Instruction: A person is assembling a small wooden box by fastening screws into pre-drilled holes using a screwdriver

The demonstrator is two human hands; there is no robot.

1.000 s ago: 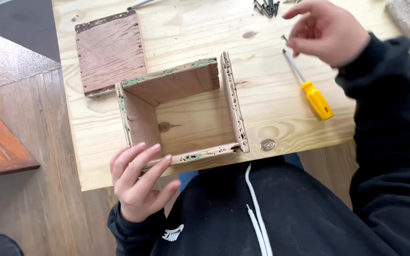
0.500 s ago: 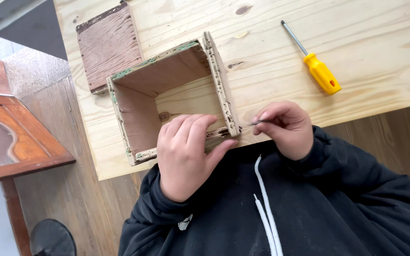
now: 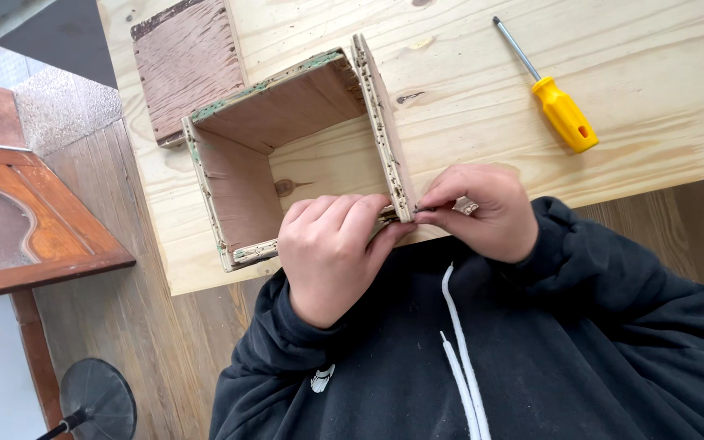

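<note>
We see an open-topped square plywood frame [image 3: 295, 155] with worn edges, just left of the yellow-handled screwdriver [image 3: 549, 90].

Near wall of wooden frame [image 3: 295, 155] hidden behind left hand [image 3: 332, 248]; item pinched by right hand [image 3: 478, 212], possibly a screw, too small to identify.

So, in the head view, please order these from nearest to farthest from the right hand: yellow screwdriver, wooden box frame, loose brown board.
1. Wooden box frame: touching the right hand at its near corner.
2. Yellow screwdriver: beyond the hand, on the table.
3. Loose brown board: far corner, past the frame.
</note>
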